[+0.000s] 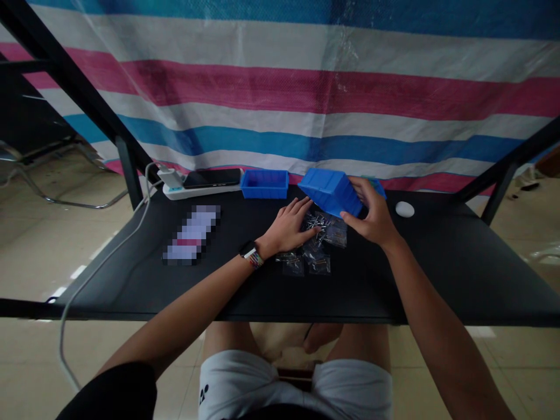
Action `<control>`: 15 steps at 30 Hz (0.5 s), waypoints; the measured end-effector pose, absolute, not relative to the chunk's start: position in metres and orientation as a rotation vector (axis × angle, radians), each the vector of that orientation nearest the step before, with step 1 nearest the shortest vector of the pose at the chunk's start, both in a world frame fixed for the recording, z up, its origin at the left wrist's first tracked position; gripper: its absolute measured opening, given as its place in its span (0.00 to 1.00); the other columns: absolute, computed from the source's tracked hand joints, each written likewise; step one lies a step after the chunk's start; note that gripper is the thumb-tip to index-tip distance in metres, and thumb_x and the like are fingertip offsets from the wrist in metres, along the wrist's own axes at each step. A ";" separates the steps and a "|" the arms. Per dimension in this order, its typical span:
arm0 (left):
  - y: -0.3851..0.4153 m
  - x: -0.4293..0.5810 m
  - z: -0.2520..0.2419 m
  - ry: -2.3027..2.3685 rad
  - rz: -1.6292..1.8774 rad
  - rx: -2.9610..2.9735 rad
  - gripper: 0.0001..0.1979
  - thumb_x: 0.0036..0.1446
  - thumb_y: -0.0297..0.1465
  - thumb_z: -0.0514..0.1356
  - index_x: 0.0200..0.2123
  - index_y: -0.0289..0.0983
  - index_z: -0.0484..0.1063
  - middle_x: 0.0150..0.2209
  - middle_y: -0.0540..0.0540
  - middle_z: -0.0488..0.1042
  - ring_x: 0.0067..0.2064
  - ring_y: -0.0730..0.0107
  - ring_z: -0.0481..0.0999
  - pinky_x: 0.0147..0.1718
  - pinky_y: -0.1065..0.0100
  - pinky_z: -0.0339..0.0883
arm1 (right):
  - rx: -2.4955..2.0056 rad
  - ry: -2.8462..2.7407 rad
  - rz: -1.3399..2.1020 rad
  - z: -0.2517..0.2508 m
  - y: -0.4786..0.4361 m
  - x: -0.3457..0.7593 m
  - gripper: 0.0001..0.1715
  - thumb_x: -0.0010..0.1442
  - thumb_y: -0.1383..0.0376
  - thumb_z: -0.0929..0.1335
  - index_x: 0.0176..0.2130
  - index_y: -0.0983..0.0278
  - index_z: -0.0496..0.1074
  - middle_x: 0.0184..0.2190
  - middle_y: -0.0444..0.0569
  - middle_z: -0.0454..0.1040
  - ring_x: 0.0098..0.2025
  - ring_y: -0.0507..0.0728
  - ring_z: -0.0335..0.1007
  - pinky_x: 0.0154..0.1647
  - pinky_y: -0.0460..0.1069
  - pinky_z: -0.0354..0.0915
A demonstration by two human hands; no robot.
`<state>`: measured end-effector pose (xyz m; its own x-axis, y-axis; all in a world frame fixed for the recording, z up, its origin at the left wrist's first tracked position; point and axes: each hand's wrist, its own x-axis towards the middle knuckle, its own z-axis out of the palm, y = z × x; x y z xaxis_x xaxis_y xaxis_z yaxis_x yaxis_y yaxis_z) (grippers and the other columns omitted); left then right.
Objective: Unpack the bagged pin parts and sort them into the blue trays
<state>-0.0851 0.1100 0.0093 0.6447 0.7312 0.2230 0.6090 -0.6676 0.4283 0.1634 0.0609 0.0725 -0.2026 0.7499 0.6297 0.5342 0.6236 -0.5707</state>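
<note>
My right hand grips a blue plastic bin by its right end. The bin is tipped over, its underside showing and its mouth turned down toward the table. Below it lies a loose pile of small shiny metal pieces, like screws. My left hand rests flat beside the pile, fingers stretched out, its thumb touching the near pieces. Around them are several small clear plastic bags with metal pieces inside.
A second blue bin stands at the back edge of the black table. Left of it, a dark phone lies on a white power strip with a cable. A blurred-out flat item lies at left, a white oval object at right.
</note>
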 end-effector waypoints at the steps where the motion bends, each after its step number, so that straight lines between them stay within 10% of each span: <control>1: 0.113 -0.083 0.010 1.070 0.537 2.551 0.45 0.70 0.57 0.54 0.79 0.37 0.50 0.80 0.36 0.50 0.80 0.39 0.47 0.74 0.39 0.51 | -1.038 -1.842 0.256 0.072 0.062 0.165 0.39 0.56 0.63 0.74 0.65 0.60 0.67 0.60 0.57 0.77 0.61 0.71 0.77 0.62 0.65 0.73; 7: 0.143 -0.057 0.014 0.955 0.381 2.644 0.47 0.71 0.57 0.52 0.79 0.33 0.49 0.80 0.34 0.48 0.80 0.38 0.44 0.74 0.41 0.49 | -1.102 -1.598 0.107 0.060 0.076 0.184 0.41 0.59 0.61 0.73 0.68 0.57 0.64 0.63 0.59 0.75 0.63 0.71 0.75 0.64 0.68 0.72; 15: 0.136 -0.057 0.015 0.774 0.459 2.758 0.31 0.75 0.48 0.52 0.67 0.32 0.71 0.69 0.31 0.70 0.71 0.48 0.69 0.70 0.52 0.61 | -1.073 -1.560 0.152 0.040 0.105 0.201 0.42 0.65 0.59 0.67 0.75 0.55 0.59 0.73 0.54 0.66 0.71 0.70 0.67 0.71 0.70 0.64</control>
